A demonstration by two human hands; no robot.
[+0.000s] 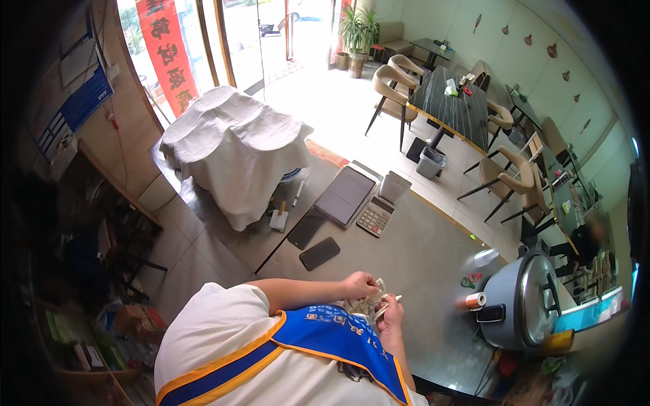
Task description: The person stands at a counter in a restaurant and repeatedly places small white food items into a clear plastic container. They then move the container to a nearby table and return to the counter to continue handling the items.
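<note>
My left hand (pixel 361 285) has its fingers closed on a pale, stringy bundle (pixel 361 305) just above the blue apron. Close to its right, my right hand (pixel 390 312) grips pale strands of the same bundle, some sticking out past the fingers. What the bundle is made of cannot be told, and the apron hides part of it. Both hands are over the near edge of a grey counter (pixel 406 264). Beyond them lie two dark smartphones (pixel 320 253), a calculator (pixel 376 215) and a tablet-like device (pixel 347 195).
White cloth (pixel 233 147) covers a bulky stack at the counter's far left. A lighter-like item, a small white box and a white pen (pixel 298 193) lie beside it. A large rice cooker (pixel 523 299), a tape roll (pixel 475 301) and scissors (pixel 471 279) stand right. Tables and a seated person are beyond.
</note>
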